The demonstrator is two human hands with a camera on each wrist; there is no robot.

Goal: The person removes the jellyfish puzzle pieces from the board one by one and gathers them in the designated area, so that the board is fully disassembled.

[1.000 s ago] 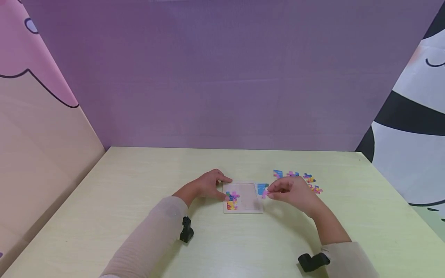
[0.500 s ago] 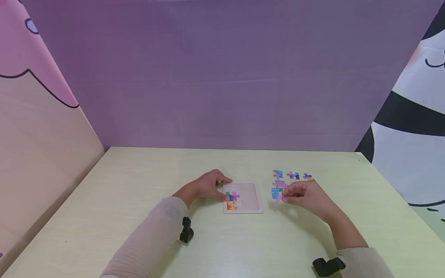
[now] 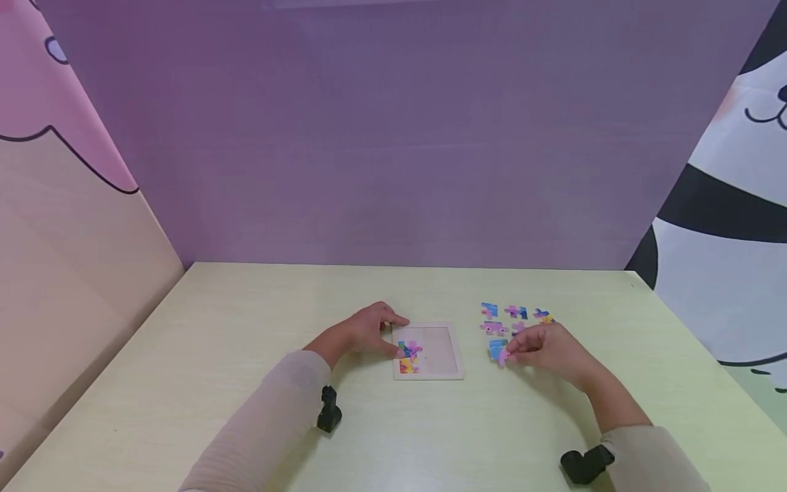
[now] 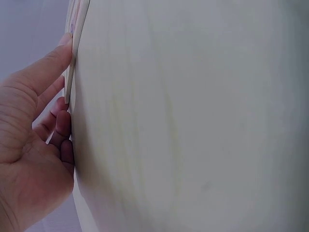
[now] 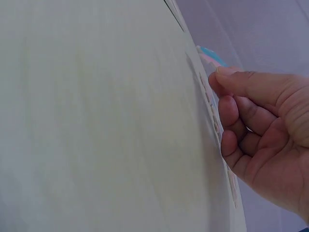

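left hand (image 3: pixel 369 328): mine, fingers fairly straight, resting against the left edge of the puzzle tray (image 3: pixel 451 365), likely to keep it from sliding.
right hand (image 3: pixel 544 345): fingertips curled and pinching a blue and pink piece (image 3: pixel 498 351) low on the table, right of the tray.
tray: a few coloured pieces (image 3: pixel 408 356) sit in its near-left corner; the rest is bare board.
loose pieces (image 3: pixel 515 313): spread flat just beyond my right hand, apart, easy to pick.
table (image 3: pixel 246 328): pale wood-grain top.
room: purple wall (image 3: pixel 393 137) behind, cartoon panels left and right.
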